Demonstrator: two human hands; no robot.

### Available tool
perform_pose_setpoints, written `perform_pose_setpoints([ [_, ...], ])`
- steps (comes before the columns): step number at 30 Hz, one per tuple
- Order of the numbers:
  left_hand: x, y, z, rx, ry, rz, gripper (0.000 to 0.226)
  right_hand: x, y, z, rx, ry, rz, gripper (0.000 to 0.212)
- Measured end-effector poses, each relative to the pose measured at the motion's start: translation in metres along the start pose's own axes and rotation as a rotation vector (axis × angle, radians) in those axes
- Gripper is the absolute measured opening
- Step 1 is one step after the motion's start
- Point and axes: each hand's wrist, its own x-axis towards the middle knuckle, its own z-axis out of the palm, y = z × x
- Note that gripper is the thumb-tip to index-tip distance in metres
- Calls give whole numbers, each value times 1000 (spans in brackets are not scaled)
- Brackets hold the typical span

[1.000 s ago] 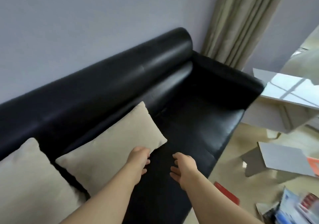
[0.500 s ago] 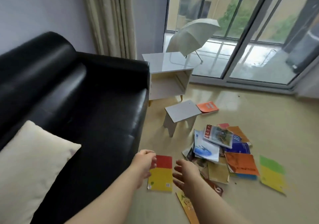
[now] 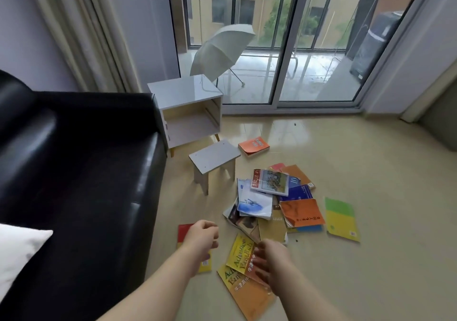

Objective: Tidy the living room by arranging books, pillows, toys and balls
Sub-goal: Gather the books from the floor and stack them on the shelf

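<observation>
Book heap [image 3: 254, 202] on floor [image 3: 383, 271], right of one stool [image 3: 214, 157]. Lying apart: two yellow English books [image 3: 241, 252], one green-yellow book [image 3: 341, 219], one orange book [image 3: 253, 146], one red-yellow book [image 3: 183, 231]. Left hand [image 3: 201, 236] loosely curled, right hand [image 3: 274, 261] relaxed, both holding nothing. One pillow [image 3: 17, 251] on sofa [image 3: 86, 172].

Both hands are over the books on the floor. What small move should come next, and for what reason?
Probably lower the right hand onto the yellow English book just in front of it and grip it. That hand and the left hand hold nothing, the books lie scattered on the floor, and this one looks nearest.
</observation>
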Motion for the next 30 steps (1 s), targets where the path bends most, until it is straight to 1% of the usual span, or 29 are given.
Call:
perform_pose_setpoints([
  [3,18,14,-6,6,29,-17,12,6,-21,11,9,3,-2,21],
  [6,44,41,-20,-5,31,16,13,19,-54,32,19,15,-14,16],
  [9,88,77,-47,5,24,65,12,37,-100,75,69,-17,-30,16],
  [10,92,83,-49,18,25,68,12,35,-107,79,99,-19,-39,18],
  [11,110,97,-61,22,22,66,12,43,-124,98,108,-25,-39,21],
  [13,125,114,-73,41,5,65,12,48,-142,115,103,-20,-54,20],
  [17,181,170,-101,72,-5,88,13,83,-189,163,146,4,-49,20],
  [21,218,209,-114,100,-35,66,15,113,-222,186,156,22,-38,11],
  [24,255,241,-119,119,-11,82,12,142,-261,200,185,10,-26,8],
  [26,284,269,-118,123,8,106,12,159,-299,207,207,-8,-58,12],
  [29,336,322,-98,163,-1,153,12,195,-370,216,263,-18,-133,27],
  [30,361,346,-85,177,-5,166,13,216,-400,219,273,-25,-154,27],
])
